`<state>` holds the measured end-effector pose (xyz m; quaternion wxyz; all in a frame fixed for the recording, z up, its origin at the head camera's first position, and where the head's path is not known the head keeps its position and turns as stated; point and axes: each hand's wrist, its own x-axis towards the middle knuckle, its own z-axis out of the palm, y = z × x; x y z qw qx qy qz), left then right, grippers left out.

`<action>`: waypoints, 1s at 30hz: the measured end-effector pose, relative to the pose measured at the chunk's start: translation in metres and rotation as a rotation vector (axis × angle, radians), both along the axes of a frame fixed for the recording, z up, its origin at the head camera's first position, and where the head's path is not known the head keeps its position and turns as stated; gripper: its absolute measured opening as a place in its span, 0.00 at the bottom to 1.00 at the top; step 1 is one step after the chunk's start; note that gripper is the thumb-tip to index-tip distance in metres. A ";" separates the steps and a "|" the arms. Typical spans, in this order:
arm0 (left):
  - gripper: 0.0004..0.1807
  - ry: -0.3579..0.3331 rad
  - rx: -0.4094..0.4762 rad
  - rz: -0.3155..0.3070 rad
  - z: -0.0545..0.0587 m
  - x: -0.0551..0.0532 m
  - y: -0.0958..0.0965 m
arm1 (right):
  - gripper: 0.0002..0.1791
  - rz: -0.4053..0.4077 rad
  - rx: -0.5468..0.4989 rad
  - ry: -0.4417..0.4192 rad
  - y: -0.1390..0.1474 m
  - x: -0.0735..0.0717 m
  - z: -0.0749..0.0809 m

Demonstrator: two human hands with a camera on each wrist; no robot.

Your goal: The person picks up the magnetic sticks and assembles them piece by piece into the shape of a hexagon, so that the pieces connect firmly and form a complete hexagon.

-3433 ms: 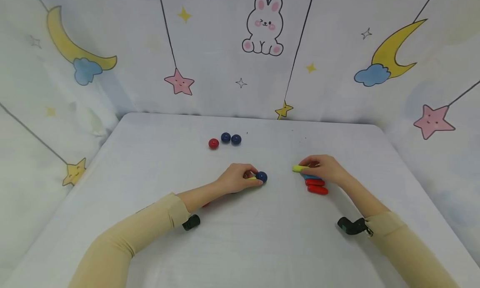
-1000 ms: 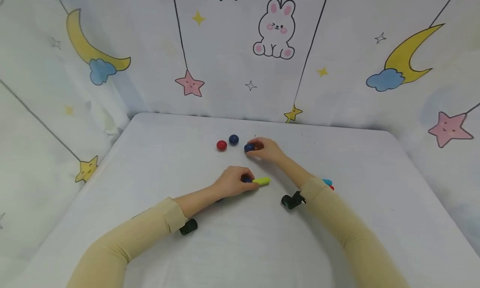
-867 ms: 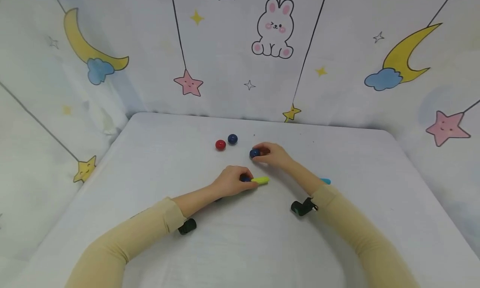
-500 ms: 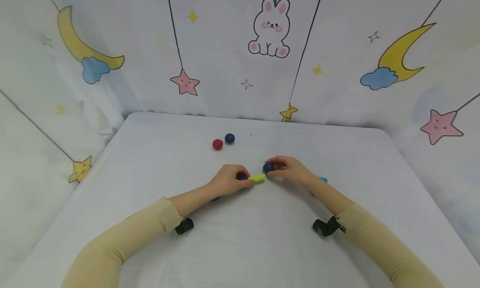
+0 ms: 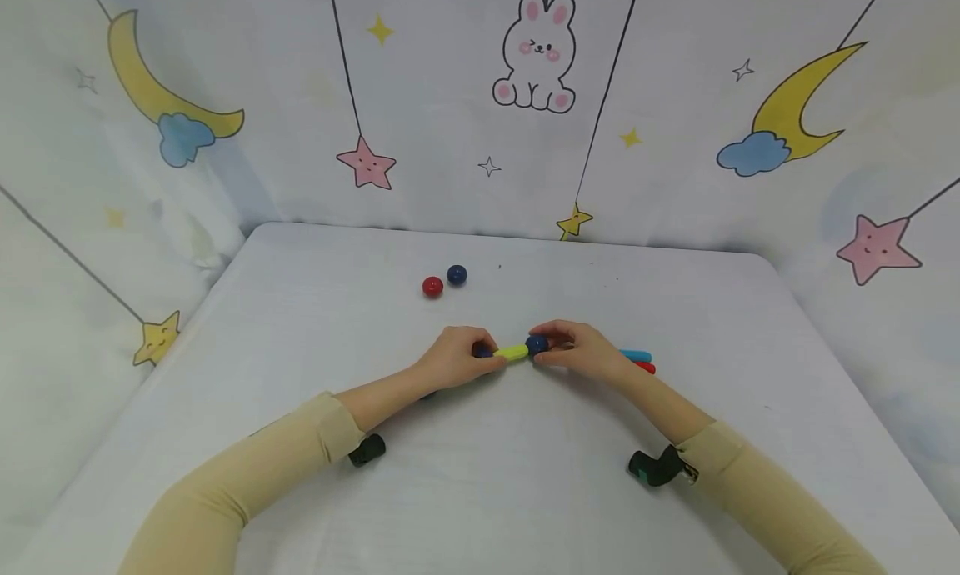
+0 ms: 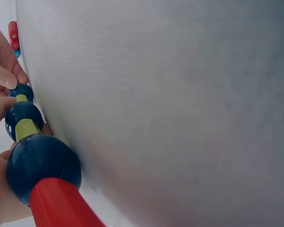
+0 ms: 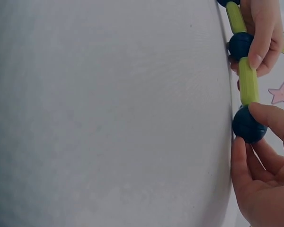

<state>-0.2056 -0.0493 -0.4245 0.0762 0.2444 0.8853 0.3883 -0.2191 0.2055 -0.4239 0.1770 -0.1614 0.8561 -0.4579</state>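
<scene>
My left hand (image 5: 459,358) grips a chain of toy rods and balls near its end, thumb at the joint of a dark blue ball (image 7: 241,46) and a yellow-green rod (image 7: 248,81). At that rod's far end my right hand (image 5: 581,350) pinches another dark blue ball (image 7: 249,124) between thumb and fingers; ball and rod touch. The left wrist view shows more of the chain: a second yellow-green rod (image 6: 27,128), a large-looking dark blue ball (image 6: 42,165) and a red rod (image 6: 61,203). From the head, the left hand and forearm hide most of it.
A red ball (image 5: 432,287) and a dark blue ball (image 5: 457,275) lie toward the back of the white table (image 5: 480,492). Beyond the right hand lie a blue rod (image 5: 636,356) and a red rod (image 5: 645,367), partly hidden by the right wrist. A patterned cloth backdrop stands behind.
The right hand left the rods, picked a dark blue ball from the back group and brought it toward me onto the yellow-green rod's end. The left hand has stayed nearly in place.
</scene>
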 end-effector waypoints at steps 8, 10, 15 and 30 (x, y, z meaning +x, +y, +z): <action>0.18 0.034 -0.018 -0.066 0.005 -0.011 0.021 | 0.27 -0.002 -0.024 -0.030 0.004 0.001 0.000; 0.19 0.036 -0.022 -0.083 0.007 -0.014 0.027 | 0.27 0.009 -0.039 -0.029 0.004 0.001 0.000; 0.17 0.035 -0.039 -0.103 0.006 -0.018 0.035 | 0.27 0.016 -0.054 -0.027 0.006 0.001 0.001; 0.18 -0.035 -0.030 -0.086 0.005 -0.017 0.039 | 0.15 -0.004 0.357 0.173 0.120 0.011 0.040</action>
